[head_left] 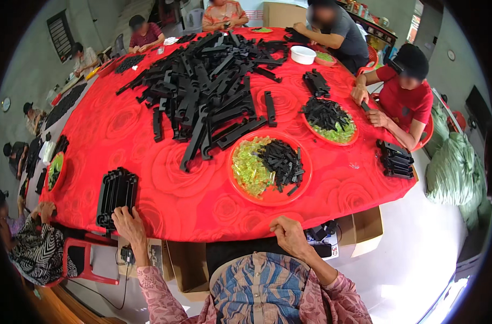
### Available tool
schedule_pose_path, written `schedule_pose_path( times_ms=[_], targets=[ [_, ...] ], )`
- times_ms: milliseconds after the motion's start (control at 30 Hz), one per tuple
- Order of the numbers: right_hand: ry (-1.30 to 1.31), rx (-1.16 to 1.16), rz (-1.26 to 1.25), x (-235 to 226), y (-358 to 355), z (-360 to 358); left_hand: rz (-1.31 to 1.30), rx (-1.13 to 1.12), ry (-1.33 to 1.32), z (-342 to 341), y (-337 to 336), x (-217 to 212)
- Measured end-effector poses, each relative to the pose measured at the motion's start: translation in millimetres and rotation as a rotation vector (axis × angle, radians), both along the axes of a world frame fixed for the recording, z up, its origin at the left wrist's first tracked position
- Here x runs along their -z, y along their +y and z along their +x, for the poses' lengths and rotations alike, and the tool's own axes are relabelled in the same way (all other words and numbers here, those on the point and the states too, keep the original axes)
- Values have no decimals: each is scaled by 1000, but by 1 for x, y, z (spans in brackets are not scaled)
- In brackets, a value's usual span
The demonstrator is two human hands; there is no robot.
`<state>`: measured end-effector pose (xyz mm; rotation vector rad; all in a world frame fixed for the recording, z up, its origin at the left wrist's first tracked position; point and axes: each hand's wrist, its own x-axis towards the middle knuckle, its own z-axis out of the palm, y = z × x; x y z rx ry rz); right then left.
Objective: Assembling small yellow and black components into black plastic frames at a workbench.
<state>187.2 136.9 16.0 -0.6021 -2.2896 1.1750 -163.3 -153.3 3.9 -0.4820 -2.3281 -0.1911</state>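
Observation:
At the near left, a row of long black plastic parts (118,186) lies side by side on the red tablecloth. My left hand (129,227) rests at the near end of that row, its fingers slightly spread and touching the parts. Over the table's front edge my right hand (290,236) is closed, fingers curled under; whether anything is inside is hidden. Beyond it sits a red round tray (243,196) with yellow-green translucent pieces (250,164) on its left and small black strips (281,164) on its right.
A large heap of black parts (203,81) covers the table's middle. A second tray (340,143), a white bowl (302,54) and another black stack (395,159) stand to the right. Several people work around the table. Cardboard boxes (367,229) sit below its front edge.

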Motion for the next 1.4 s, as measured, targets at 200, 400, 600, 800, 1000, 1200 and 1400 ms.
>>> schedule_pose_path(
  times_ms=[200,400,600,800,1000,1200,1400],
  targets=[
    [26,-44,-8,12,-1,0,36,113,93,14,7,-7],
    [2,-26,70,4,6,-3,301,414,-258,38,78,-23],
    [9,-23,40,5,3,-5,266,649,-419,11,155,-38],
    [19,-33,84,11,1,-6,288,646,-547,-35,209,-19],
    [47,-11,23,15,1,0,748,743,-1098,5,183,-31],
    [49,11,113,13,-2,-3,1174,893,-1479,116,125,-65],
    [22,-7,118,11,0,-10,1264,840,-1680,167,109,-47]
  ],
)
